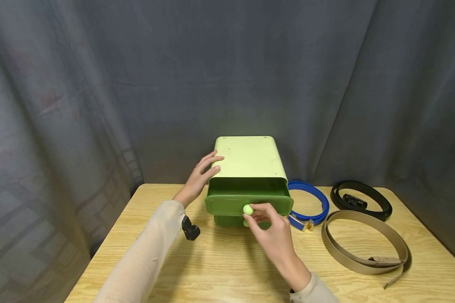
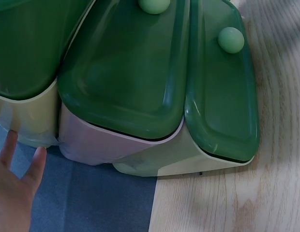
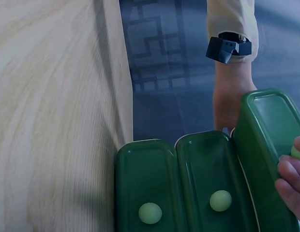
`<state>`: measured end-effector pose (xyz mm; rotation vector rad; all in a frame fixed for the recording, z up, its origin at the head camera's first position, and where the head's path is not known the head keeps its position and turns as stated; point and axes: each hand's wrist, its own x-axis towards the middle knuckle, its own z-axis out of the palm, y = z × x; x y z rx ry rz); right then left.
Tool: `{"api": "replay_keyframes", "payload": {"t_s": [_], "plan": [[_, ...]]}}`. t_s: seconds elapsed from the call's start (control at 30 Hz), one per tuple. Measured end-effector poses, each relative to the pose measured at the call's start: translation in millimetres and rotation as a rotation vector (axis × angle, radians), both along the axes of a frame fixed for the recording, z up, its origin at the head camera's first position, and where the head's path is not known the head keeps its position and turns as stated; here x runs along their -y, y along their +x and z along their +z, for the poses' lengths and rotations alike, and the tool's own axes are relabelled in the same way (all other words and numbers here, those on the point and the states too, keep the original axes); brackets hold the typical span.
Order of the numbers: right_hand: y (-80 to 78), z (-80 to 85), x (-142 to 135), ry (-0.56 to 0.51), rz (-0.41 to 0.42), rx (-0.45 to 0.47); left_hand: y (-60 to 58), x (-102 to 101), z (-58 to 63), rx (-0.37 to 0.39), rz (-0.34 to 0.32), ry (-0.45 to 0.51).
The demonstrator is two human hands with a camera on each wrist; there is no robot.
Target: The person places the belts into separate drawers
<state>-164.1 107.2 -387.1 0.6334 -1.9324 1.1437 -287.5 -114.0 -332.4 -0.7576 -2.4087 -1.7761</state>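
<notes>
A small drawer unit with a pale yellow-green top (image 1: 248, 155) and dark green drawer fronts stands at the table's far edge. Its top drawer (image 1: 223, 205) is pulled partly out, and the visible inside shows only dark green. My right hand (image 1: 271, 235) pinches the round light green knob (image 1: 247, 209) of that drawer between thumb and fingers. Against the unit's upper left edge, my left hand (image 1: 201, 174) rests with spread, fairly straight fingers. Below, the middle drawer (image 2: 123, 72) and bottom drawer (image 2: 222, 92) are closed, each with a round knob.
Right of the unit lie several coiled belts: a blue belt (image 1: 320, 200) with a gold buckle, a black belt (image 1: 375, 193) behind, and a tan belt (image 1: 383, 231) nearer. They rest on a light wooden table (image 1: 220, 269). A dark grey curtain (image 1: 250, 75) hangs close behind the unit.
</notes>
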Motion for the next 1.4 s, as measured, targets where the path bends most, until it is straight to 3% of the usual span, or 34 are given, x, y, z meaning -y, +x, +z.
{"api": "replay_keyframes", "payload": {"t_s": [0.17,0.27,0.53,0.6,0.87,1.1,1.4], "plan": [[0.9,0.6,2.1,-0.014,0.016,-0.032,15.2,-0.1,16.5,-0.008,-0.006,-0.021],[1.4,1.1,3.5,-0.019,0.025,-0.04,14.8,2.0,16.6,-0.006,-0.004,-0.025],[4.5,2.7,3.6,-0.017,0.029,-0.004,-11.8,7.6,-6.0,-0.007,-0.001,-0.025],[5.9,3.1,3.3,-0.013,0.028,-0.01,-13.1,7.8,-7.5,-0.017,0.005,-0.031],[11.4,4.2,-0.1,-0.003,0.02,-0.039,7.7,-0.1,16.8,0.009,-0.017,-0.013],[15.6,-0.6,-3.3,-0.014,0.021,0.026,-12.7,1.2,-6.0,0.007,-0.009,-0.026],[19.5,-3.9,-5.2,-0.026,0.019,-0.013,-18.0,-0.1,-13.1,-0.033,0.006,-0.026]]}}
